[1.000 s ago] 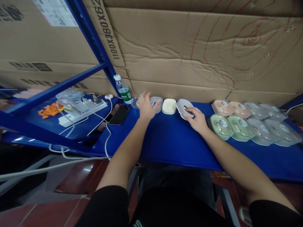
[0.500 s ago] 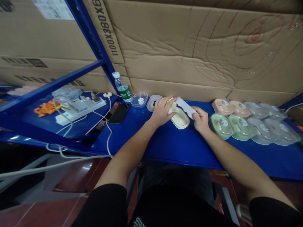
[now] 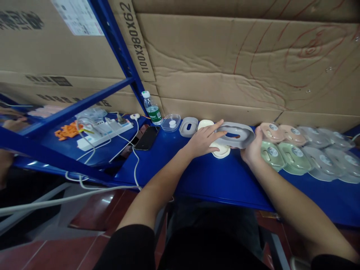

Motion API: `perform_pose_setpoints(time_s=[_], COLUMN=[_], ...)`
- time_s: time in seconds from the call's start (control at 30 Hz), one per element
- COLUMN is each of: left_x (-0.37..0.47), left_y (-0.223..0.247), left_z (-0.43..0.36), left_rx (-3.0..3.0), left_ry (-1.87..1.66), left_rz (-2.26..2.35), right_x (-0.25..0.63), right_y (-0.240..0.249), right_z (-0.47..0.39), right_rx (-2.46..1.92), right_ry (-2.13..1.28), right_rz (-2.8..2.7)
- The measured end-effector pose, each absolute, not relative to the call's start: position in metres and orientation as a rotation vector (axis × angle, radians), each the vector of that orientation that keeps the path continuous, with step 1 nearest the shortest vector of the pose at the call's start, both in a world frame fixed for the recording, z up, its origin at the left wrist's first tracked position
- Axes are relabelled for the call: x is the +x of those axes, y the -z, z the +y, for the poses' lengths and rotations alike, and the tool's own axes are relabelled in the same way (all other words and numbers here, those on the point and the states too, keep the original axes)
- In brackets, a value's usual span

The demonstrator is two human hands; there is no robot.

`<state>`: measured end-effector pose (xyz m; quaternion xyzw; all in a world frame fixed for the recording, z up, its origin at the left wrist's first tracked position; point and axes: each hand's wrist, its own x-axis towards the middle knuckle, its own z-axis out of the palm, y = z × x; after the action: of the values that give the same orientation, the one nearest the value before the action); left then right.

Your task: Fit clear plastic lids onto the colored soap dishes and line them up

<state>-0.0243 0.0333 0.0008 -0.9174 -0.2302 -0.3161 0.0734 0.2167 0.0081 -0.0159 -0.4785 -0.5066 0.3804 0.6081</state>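
Observation:
My right hand [image 3: 253,147] grips the right end of a grey oval plastic tray [image 3: 244,143] with a slot in its middle, tilted so the hollow side shows. My left hand [image 3: 204,139] has its fingers spread across the tray's left end, one fingertip reaching inside, the thumb lower down. Beneath both lies a cream-coloured plastic tray [image 3: 222,152], partly hidden by the left hand and the grey tray. To the left rests a smaller grey slotted piece [image 3: 188,126], and beside it a clear plastic cover [image 3: 170,123] with a small white round piece [image 3: 172,123] in it.
Lidded soap boxes in pink [image 3: 271,132], green [image 3: 295,157] and grey [image 3: 323,163] stand in two rows at right. A water bottle [image 3: 153,110], phone [image 3: 147,138], white cables and a power strip [image 3: 105,135] lie left. Cardboard [image 3: 197,56] walls the back.
The grey tray has turned to show its hollow side. My left hand has moved off the cream tray onto the grey one. The view has shifted slightly; another person's hand appears far left.

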Motion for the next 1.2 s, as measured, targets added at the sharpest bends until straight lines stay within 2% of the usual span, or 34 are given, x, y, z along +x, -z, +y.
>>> perform_pose_setpoints(time_s=[0.23, 0.3, 0.43, 0.63, 0.87, 1.2], left_x=[-0.039, -0.049, -0.069, -0.077, -0.066, -0.06], left_y=[0.003, 0.001, -0.005, 0.0, 0.005, 0.008], left_z=[0.052, 0.058, 0.067, 0.071, 0.065, 0.062], left_rx=[-2.681, -2.543, -2.168, -1.994, -2.033, -2.115], left_ry=[1.024, 1.129, 1.201, 1.155, 1.051, 0.757], left_rz=[-1.031, -1.282, -1.801, -2.171, -2.219, -2.197], right_x=[0.216, 0.215, 0.213, 0.211, 0.213, 0.214], right_y=[0.023, 0.028, 0.032, 0.034, 0.032, 0.041], right_z=[0.006, 0.005, 0.0, -0.005, -0.008, 0.0], right_rx=[-1.163, -1.242, -1.304, -1.381, -1.464, -1.338], right_ry=[-0.98, -0.836, -0.334, -0.248, -0.315, -0.277], right_rz=[-1.205, -1.333, -1.919, -2.324, -2.4, -2.316])
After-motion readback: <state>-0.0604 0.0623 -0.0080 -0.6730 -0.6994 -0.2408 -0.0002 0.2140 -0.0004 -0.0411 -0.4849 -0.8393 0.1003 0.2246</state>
